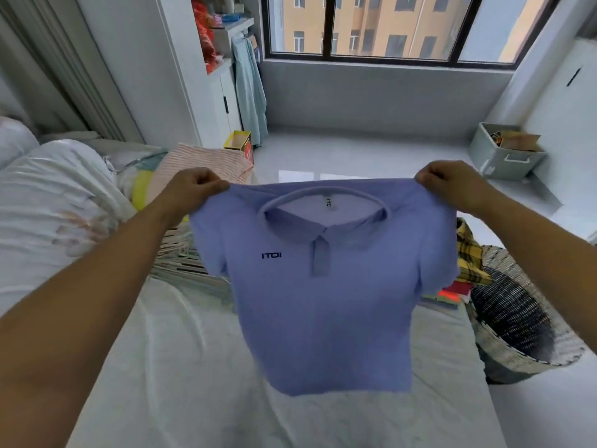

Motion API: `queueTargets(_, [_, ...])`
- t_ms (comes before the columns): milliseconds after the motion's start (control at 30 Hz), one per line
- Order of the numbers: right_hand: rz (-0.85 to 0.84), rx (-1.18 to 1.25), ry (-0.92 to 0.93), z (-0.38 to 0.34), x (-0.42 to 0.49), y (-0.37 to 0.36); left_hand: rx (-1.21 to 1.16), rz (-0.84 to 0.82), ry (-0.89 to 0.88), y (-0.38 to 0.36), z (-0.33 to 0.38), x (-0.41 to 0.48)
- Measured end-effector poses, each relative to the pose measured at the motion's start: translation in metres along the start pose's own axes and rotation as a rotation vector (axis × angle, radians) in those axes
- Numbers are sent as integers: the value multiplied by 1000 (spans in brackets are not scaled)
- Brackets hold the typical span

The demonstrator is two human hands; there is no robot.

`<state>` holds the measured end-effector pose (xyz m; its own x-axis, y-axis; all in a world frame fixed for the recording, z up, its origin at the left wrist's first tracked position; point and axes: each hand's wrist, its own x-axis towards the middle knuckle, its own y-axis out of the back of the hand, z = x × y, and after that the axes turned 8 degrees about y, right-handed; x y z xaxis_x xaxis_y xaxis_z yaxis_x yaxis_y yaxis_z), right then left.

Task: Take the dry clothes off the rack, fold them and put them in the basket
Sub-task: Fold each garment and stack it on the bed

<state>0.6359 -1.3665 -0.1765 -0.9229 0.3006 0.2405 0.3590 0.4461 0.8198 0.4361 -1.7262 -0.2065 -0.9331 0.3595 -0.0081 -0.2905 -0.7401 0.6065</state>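
Observation:
A lilac polo shirt (pixel 323 305) with a small dark logo hangs spread out in front of me, its front towards me, above the white bed (pixel 181 367). My left hand (pixel 193 189) pinches its left shoulder and my right hand (pixel 449 185) pinches its right shoulder, both held at the same height. The woven basket (pixel 529 344) stands at the bed's right side, dark inside. A yellow plaid garment (pixel 468 253) and red items lie just behind the basket, partly hidden by the shirt.
A striped pink garment (pixel 206 163) lies on the bed's far end, with clothes hangers (pixel 181 253) heaped beneath my left forearm. White bedding (pixel 58 202) is bunched at the left. A grey storage box (pixel 507 153) sits on the floor by the window wall.

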Motion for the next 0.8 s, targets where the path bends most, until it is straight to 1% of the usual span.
queueTargets(67, [52, -8, 30, -4, 24, 6, -43, 38, -19, 7, 6, 19])
queueTargets(167, [101, 18, 62, -8, 45, 15, -201, 90, -54, 17, 12, 34])
queueTargets(233, [73, 102, 72, -8, 44, 16, -277, 90, -79, 19, 13, 33])
queueTargets(300, [-25, 240, 60, -4, 32, 13, -255, 78, -85, 16, 7, 22])
queueTargets(367, [-139, 248, 23, 11, 15, 1, -221, 23, -58, 6, -10, 6])
queueTargets(467, [-298, 250, -27, 41, -21, -28, -146, -132, 16, -19, -43, -30])
queueTargets(533, [-416, 315, -40, 60, -49, -52, -72, -241, 71, -45, -66, -59])
queueTargets(633, [-616, 258, -53, 94, -94, -95, 41, -368, 127, -94, -108, -98])
queueTargets(733, [-741, 181, -49, 135, -138, -147, 168, -464, 195, -141, -163, -135])
queueTargets(800, [-816, 166, -56, 164, -172, -184, 220, -494, 243, -174, -193, -163])
